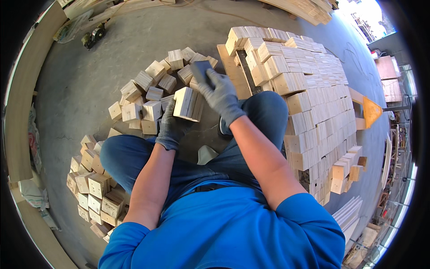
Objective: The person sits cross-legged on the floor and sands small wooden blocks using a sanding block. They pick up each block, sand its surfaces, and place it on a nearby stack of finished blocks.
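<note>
A bare grey concrete floor (112,58) spreads under a seated person in a blue shirt and jeans, with timber lying along its edges.

A pale wooden block (188,104), squarish with visible layered end grain, is held up in front of the person's knees, just above the floor. The left hand (171,125), in a grey work glove, grasps it from below and behind, its fingers curled around the block's lower left side. The right hand (220,94), gloved the same way, is clenched around a dark grey sanding pad (201,71) and sits at the block's upper right corner; the pad juts up past the fingertips, and whether it touches the wood cannot be told.

Just beyond the block lies a loose heap of similar blocks (150,92), tumbled at all angles on the floor. To the person's right, a big neat stack of blocks (309,85) rises in tight rows, with a dark strip running down its near left side. A second loose pile of blocks (96,188) sits by the left thigh. A small power tool (93,36) rests on the floor at the far left, well apart from the hands, and an orange triangular piece (371,111) pokes out beyond the stack on the right.
</note>
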The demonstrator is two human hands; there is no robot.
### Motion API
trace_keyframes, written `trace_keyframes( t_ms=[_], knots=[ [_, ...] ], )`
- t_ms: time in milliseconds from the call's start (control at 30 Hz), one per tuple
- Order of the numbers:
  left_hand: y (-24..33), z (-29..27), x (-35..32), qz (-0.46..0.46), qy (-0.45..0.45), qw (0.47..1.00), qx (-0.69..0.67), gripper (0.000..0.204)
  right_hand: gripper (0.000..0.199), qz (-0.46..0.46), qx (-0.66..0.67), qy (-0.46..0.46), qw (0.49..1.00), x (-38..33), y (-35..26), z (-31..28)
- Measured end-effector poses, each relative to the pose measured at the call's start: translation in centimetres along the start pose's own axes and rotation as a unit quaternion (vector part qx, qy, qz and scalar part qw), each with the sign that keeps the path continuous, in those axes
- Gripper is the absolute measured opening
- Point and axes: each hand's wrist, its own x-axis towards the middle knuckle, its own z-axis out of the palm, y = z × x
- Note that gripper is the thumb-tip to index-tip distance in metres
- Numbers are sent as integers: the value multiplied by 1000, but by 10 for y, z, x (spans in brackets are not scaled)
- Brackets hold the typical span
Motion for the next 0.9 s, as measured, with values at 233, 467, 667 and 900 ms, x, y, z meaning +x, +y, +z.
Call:
trace_keyframes(
  t_ms=[233,467,667,900],
  knots=[
    [6,-14,7,29,2,996,86,56,50,271,428,-99,857,-14,11,-34],
    [8,-45,24,80,51,990,104,60,50,249,469,-176,829,-32,10,-25],
    [7,-33,13,95,67,992,55,71,57,220,392,-212,868,-45,4,-13],
    [8,3,-13,3,81,987,138,71,55,247,427,-177,852,-44,8,-6]
  ],
)
